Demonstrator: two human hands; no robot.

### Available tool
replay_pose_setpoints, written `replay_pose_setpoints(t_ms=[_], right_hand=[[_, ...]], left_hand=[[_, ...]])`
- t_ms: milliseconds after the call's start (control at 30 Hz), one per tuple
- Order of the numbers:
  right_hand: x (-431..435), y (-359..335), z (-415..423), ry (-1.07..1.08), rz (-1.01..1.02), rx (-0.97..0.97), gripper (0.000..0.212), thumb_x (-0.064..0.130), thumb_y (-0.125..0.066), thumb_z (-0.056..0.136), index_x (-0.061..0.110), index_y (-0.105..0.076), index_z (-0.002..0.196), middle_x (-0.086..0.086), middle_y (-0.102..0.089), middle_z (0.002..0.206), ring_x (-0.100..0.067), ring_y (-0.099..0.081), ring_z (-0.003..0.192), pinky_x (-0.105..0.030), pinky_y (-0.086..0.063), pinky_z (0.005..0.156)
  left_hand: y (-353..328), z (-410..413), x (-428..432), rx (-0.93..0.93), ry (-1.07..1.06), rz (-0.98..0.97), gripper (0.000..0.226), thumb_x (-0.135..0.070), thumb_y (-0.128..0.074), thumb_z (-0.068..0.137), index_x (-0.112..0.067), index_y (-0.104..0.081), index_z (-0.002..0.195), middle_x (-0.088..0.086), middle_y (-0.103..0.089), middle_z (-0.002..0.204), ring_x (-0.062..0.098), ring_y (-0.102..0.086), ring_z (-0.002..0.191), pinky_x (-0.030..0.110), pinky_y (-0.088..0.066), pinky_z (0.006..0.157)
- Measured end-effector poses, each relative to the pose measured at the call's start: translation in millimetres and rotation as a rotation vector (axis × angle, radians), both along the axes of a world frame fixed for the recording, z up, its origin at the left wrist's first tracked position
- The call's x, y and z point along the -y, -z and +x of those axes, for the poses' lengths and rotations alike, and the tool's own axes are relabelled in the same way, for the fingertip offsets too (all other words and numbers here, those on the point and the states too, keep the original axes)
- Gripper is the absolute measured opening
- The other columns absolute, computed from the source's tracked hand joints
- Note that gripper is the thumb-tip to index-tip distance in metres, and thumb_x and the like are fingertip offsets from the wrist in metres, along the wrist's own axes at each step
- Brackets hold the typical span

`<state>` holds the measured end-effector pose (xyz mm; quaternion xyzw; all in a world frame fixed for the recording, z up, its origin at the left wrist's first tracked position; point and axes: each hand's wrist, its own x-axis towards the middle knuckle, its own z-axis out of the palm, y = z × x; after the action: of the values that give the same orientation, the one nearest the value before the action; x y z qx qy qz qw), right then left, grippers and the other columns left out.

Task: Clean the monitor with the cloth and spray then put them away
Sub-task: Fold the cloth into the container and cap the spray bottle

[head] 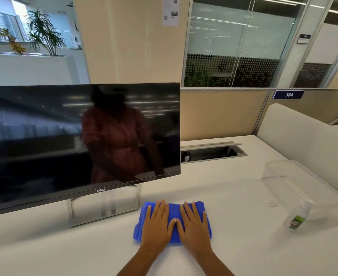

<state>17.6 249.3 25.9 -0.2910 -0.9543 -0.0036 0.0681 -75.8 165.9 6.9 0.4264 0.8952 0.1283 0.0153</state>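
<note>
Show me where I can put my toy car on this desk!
Bare desk lies between the cloth and the bottle. Another patch sits between the monitor, the cable slot and the clear box. The front left corner, before the stand, is free too. Crowded: the right edge, by bottle and box.

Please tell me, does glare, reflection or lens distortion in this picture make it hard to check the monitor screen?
Head view: the dark monitor mirrors ceiling lights and the person, so smudges are hard to judge; head view again: the wide lens tilts the glass wall frames at right; the left hand, right hand and blue cloth look sharp and evenly lit.
</note>
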Motion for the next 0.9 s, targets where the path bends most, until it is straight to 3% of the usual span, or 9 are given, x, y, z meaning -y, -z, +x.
replay_pose_setpoints(t_ms=[33, 167, 267, 333, 400, 467, 600, 800, 900], right_hand=[[-1.6, 2.8, 2.1, -0.005, 0.006, -0.012, 0.036, 0.050, -0.056, 0.082, 0.022, -0.077, 0.091, 0.008, -0.074, 0.098, -0.013, -0.070, 0.092, -0.037, -0.057, 0.072], [-5.8, 7.0, 4.3, 0.014, -0.089, -0.053, 0.043, 0.052, -0.057, 0.082, 0.019, -0.073, 0.103, 0.003, -0.071, 0.109, -0.016, -0.067, 0.103, -0.039, -0.054, 0.083], [-14.8, 14.7, 3.9, -0.021, -0.268, -0.034, 0.058, 0.043, -0.038, 0.096, 0.019, -0.024, 0.147, -0.002, -0.018, 0.156, -0.019, -0.013, 0.145, -0.042, -0.011, 0.118], [-18.7, 16.3, 8.5, 0.022, -0.310, -0.076, 0.053, 0.039, -0.024, 0.100, 0.026, -0.008, 0.149, 0.004, 0.000, 0.158, -0.013, 0.003, 0.146, -0.037, 0.000, 0.118], [-18.6, 15.0, 14.8, 0.095, -0.346, -0.140, 0.052, 0.037, -0.024, 0.101, 0.025, -0.007, 0.149, 0.004, 0.000, 0.158, -0.013, 0.002, 0.146, -0.036, -0.003, 0.118], [-17.4, 9.6, 22.0, 0.168, -0.410, -0.178, 0.053, 0.036, -0.025, 0.101, 0.023, -0.006, 0.149, 0.002, -0.001, 0.158, -0.014, -0.002, 0.146, -0.035, -0.006, 0.118], [-11.4, 4.1, 38.2, 0.264, -0.604, -0.386, 0.057, 0.031, -0.033, 0.100, 0.015, -0.009, 0.149, -0.004, -0.008, 0.158, -0.018, -0.007, 0.145, -0.031, -0.015, 0.116], [7.7, -13.3, 53.3, 0.573, -1.047, -0.739, 0.061, 0.032, -0.042, 0.098, 0.008, -0.015, 0.147, -0.011, -0.023, 0.153, -0.025, -0.026, 0.140, -0.035, -0.024, 0.112], [19.2, -18.2, 56.4, 0.531, -1.412, -0.868, 0.038, 0.037, -0.043, 0.097, 0.017, -0.043, 0.128, -0.006, -0.048, 0.129, -0.026, -0.045, 0.128, -0.038, -0.036, 0.105]], left_hand=[[7.5, -1.1, 3.1, 0.083, 0.006, -0.078, 0.066, -0.053, -0.004, 0.093, -0.016, 0.000, 0.147, -0.001, 0.000, 0.158, 0.013, 0.001, 0.145, 0.034, 0.007, 0.118], [10.1, -2.5, 6.2, 0.061, 0.009, -0.143, 0.067, -0.055, -0.007, 0.092, -0.016, 0.003, 0.146, 0.000, 0.000, 0.158, 0.013, 0.002, 0.145, 0.034, 0.013, 0.116], [-7.9, 0.8, 16.4, -0.062, 0.109, -0.133, 0.079, -0.057, 0.005, 0.089, -0.016, -0.044, 0.135, 0.000, -0.049, 0.140, 0.013, -0.031, 0.137, 0.036, 0.009, 0.116], [-14.7, 2.0, 21.4, -0.020, 0.182, -0.166, 0.078, -0.064, -0.003, 0.087, -0.017, -0.039, 0.138, -0.013, -0.063, 0.123, 0.007, -0.036, 0.130, 0.033, 0.001, 0.113], [-17.5, -2.0, 24.3, 0.087, 0.225, -0.163, 0.095, -0.075, -0.016, 0.077, -0.011, -0.003, 0.146, -0.018, -0.062, 0.121, 0.002, -0.051, 0.120, 0.032, -0.006, 0.109], [-23.3, 2.7, 23.8, -0.011, 0.270, -0.201, 0.095, -0.070, -0.026, 0.074, -0.012, -0.005, 0.146, -0.013, -0.056, 0.129, 0.001, -0.057, 0.115, 0.031, -0.019, 0.109], [-22.8, 2.8, 17.1, 0.110, 0.321, -0.200, 0.060, -0.035, -0.031, 0.097, -0.018, -0.002, 0.147, 0.002, -0.008, 0.158, 0.016, -0.013, 0.144, 0.029, -0.008, 0.117], [-45.3, 24.5, 15.6, 0.355, 0.150, 0.084, 0.050, -0.026, -0.029, 0.100, -0.014, -0.015, 0.146, 0.006, -0.031, 0.150, 0.020, -0.035, 0.135, 0.030, -0.027, 0.113], [-57.6, 47.0, 12.8, 0.379, 0.173, 0.151, 0.046, -0.024, -0.026, 0.100, -0.010, -0.023, 0.143, 0.008, -0.036, 0.147, 0.020, -0.038, 0.133, 0.028, -0.027, 0.112]])
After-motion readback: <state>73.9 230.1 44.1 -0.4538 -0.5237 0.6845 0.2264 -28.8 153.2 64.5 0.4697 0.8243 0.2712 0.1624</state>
